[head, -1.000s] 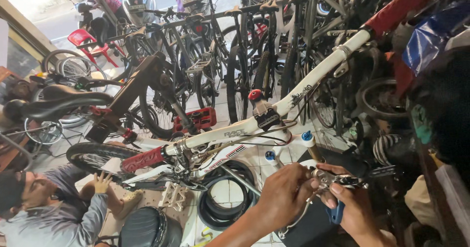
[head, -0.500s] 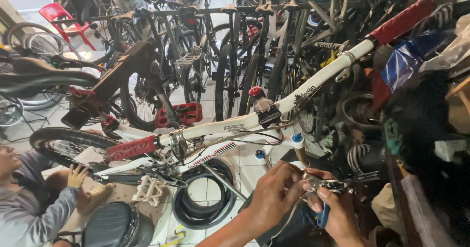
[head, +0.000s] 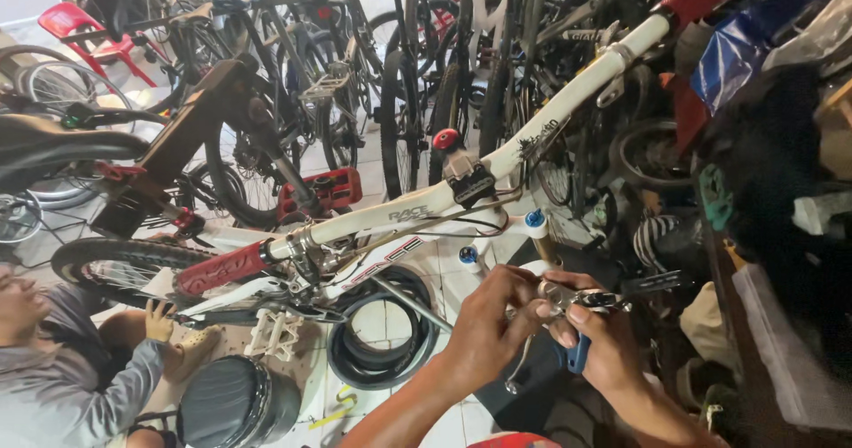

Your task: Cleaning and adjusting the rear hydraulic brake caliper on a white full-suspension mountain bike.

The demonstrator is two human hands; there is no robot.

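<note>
Since half a second back the view has slid right, so the white bike frame (head: pixel 426 204) hangs more to centre, running from 8 to 1 o'clock, probably propped for easier reach. At 5 o'clock, the left hand (head: pixel 484 333) pinches a small metal part (head: pixel 577 299), likely steadying it, while the right hand (head: pixel 603 350) is wrapped around blue-handled pliers (head: pixel 579 352) gripping it.

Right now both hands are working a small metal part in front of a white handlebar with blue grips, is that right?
Not quite. The head view shows the left hand and right hand on the small metal part in front of the white handlebar, but its grips are red, not blue.
</note>
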